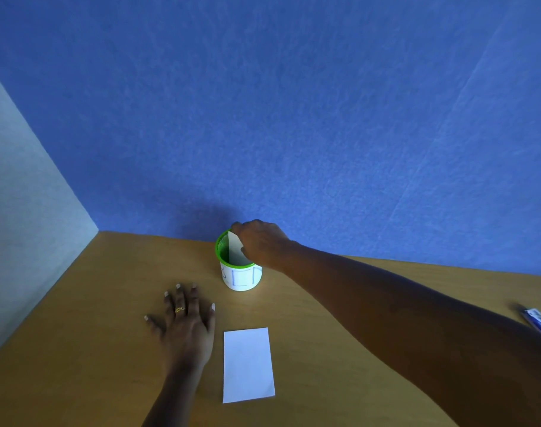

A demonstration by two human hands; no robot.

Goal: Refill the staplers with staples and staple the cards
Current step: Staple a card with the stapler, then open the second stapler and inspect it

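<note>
A white card (248, 365) lies flat on the wooden table near the front. Behind it stands a small white cup with a green mesh rim (240, 280), and a second white card (236, 248) stands inside it. My right hand (261, 241) reaches over the cup and pinches the top of that card. My left hand (184, 318) rests flat on the table, fingers spread, left of the lying card. No stapler is in view.
A blue-and-white packet (538, 322) lies at the right edge of the table (93, 318). A blue wall stands right behind the cup, and a pale wall closes off the left side.
</note>
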